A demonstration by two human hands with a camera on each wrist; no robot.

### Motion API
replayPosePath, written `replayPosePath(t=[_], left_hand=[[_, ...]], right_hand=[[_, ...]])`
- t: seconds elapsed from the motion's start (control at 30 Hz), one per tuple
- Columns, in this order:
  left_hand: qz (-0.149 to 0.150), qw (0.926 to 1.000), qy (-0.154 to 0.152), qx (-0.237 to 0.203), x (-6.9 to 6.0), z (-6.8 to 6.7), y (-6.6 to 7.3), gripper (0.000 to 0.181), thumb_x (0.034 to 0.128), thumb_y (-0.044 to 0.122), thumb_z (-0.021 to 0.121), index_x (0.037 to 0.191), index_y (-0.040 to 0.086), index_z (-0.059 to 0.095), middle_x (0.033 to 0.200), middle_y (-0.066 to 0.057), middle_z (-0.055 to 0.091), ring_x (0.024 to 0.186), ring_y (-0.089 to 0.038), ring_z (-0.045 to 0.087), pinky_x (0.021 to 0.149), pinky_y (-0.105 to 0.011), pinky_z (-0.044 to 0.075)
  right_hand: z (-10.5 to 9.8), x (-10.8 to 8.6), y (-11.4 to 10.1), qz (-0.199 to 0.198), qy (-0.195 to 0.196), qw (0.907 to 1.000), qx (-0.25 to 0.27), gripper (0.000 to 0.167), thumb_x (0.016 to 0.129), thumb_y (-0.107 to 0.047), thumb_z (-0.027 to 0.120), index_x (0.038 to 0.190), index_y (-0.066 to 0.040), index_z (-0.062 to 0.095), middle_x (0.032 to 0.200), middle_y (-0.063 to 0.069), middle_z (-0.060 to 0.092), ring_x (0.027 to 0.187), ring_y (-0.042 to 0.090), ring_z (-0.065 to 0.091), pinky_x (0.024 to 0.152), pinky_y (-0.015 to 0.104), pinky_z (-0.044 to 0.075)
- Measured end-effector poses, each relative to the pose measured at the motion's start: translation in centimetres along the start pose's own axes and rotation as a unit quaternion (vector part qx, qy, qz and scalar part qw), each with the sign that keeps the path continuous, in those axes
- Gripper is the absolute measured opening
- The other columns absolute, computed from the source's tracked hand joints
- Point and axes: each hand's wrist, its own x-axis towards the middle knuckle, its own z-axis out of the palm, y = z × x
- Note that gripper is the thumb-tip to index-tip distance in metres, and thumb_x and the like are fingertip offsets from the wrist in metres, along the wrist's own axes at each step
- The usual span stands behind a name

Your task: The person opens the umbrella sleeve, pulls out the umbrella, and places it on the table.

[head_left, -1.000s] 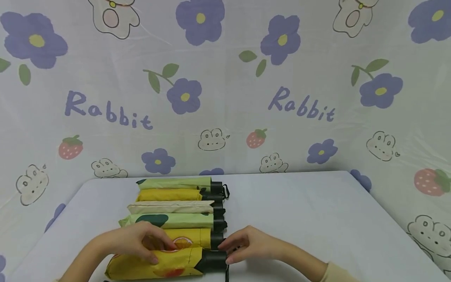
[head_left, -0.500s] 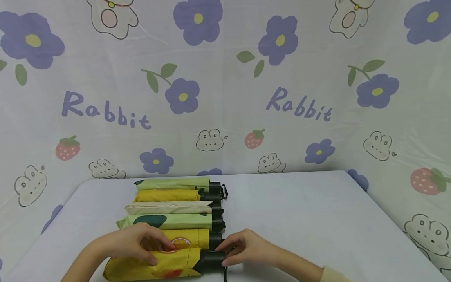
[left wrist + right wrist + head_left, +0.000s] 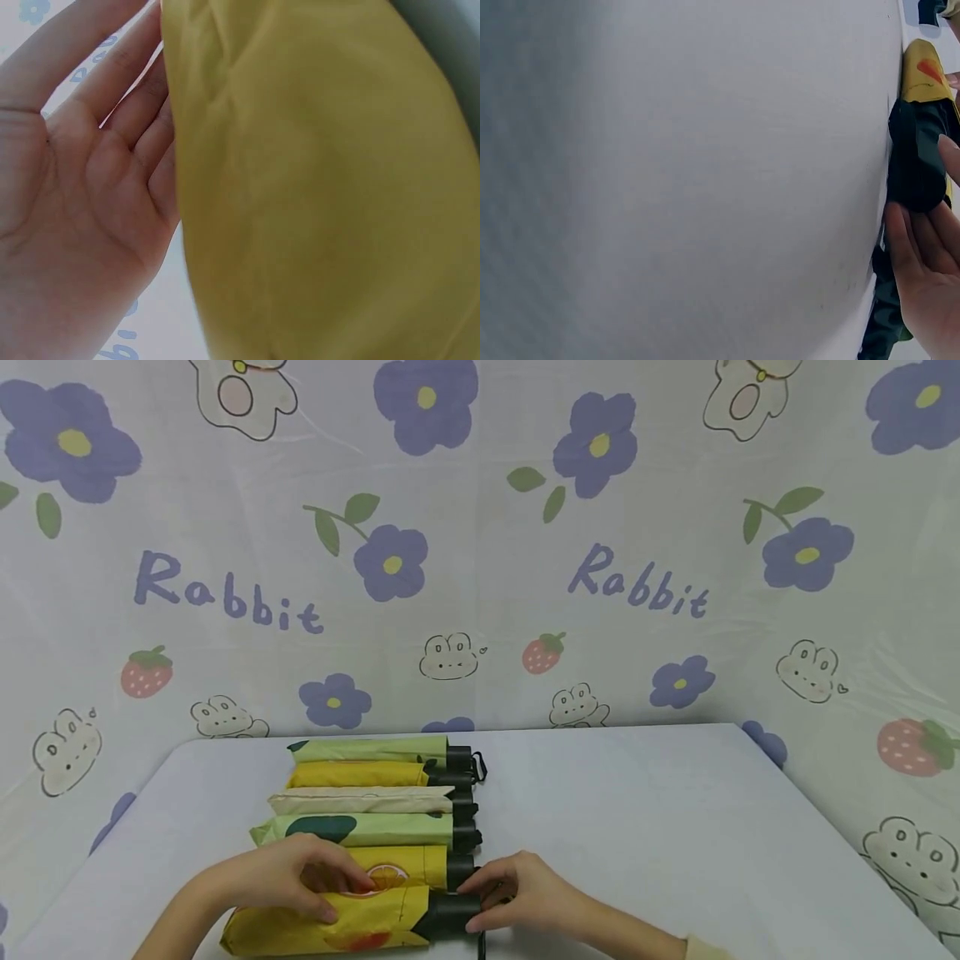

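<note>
Nearest me on the table lies a folded umbrella, yellow with fruit prints and a black handle. My left hand grips its yellow cover from above, thumb on the near side and fingers behind. In the left wrist view, the yellow cover fills the right side beside the palm. My right hand pinches the end of the handle, thumb on the near side and fingers on the far side. Just behind lies a second yellow umbrella with an orange-slice print, partly hidden by my left hand.
Further back in the row lie a green umbrella, a cream one, another yellow one and another green one, handles all to the right. A white table carries them. Behind hangs a printed cloth.
Almost nothing differs. My right hand's fingers have shifted very slightly at the handle's end; the left hand and the umbrellas stay in place.
</note>
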Motion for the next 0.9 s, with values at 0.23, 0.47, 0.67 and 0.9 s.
replayPosePath(t=[0.23, 0.47, 0.67, 0.9], left_hand=[[0.002, 1.0000, -0.005, -0.003, 0.10, 0.00, 0.15, 0.040, 0.0889, 0.015, 0.071, 0.127, 0.005, 0.063, 0.124, -0.014, 0.066, 0.103, -0.008, 0.066, 0.086, -0.026, 0.057], [-0.002, 1.0000, -0.002, -0.003, 0.02, -0.01, 0.21, 0.040, 0.0887, 0.016, 0.071, 0.126, 0.005, 0.064, 0.123, -0.015, 0.067, 0.103, -0.006, 0.065, 0.087, -0.025, 0.056], [0.003, 1.0000, -0.001, 0.003, -0.07, 0.02, 0.18, 0.041, 0.0881, 0.017, 0.072, 0.126, 0.004, 0.063, 0.124, -0.015, 0.067, 0.104, -0.006, 0.065, 0.087, -0.024, 0.056], [0.001, 0.9999, -0.011, -0.013, -0.22, -0.03, 0.44, 0.043, 0.0883, 0.017, 0.072, 0.128, 0.003, 0.062, 0.126, -0.016, 0.065, 0.108, -0.007, 0.064, 0.091, -0.022, 0.054]], right_hand=[[0.29, 0.03, -0.09, -0.001, 0.007, 0.9995, -0.030, 0.034, 0.080, -0.012, 0.080, 0.113, -0.006, 0.072, 0.115, 0.014, 0.071, 0.084, 0.007, 0.067, 0.075, 0.014, 0.053], [0.50, 0.09, -0.01, -0.016, 0.010, 0.9986, -0.049, 0.033, 0.081, -0.013, 0.079, 0.112, -0.004, 0.072, 0.114, 0.015, 0.071, 0.085, 0.005, 0.068, 0.076, 0.014, 0.053], [0.65, 0.19, -0.07, -0.012, 0.022, 0.9981, -0.056, 0.029, 0.081, -0.014, 0.079, 0.108, -0.007, 0.074, 0.108, 0.012, 0.073, 0.079, 0.002, 0.065, 0.072, 0.014, 0.053], [0.68, 0.27, -0.56, 0.003, 0.010, 0.9993, -0.036, 0.027, 0.082, -0.011, 0.077, 0.108, -0.003, 0.073, 0.103, 0.013, 0.073, 0.076, 0.004, 0.061, 0.070, 0.015, 0.053]])
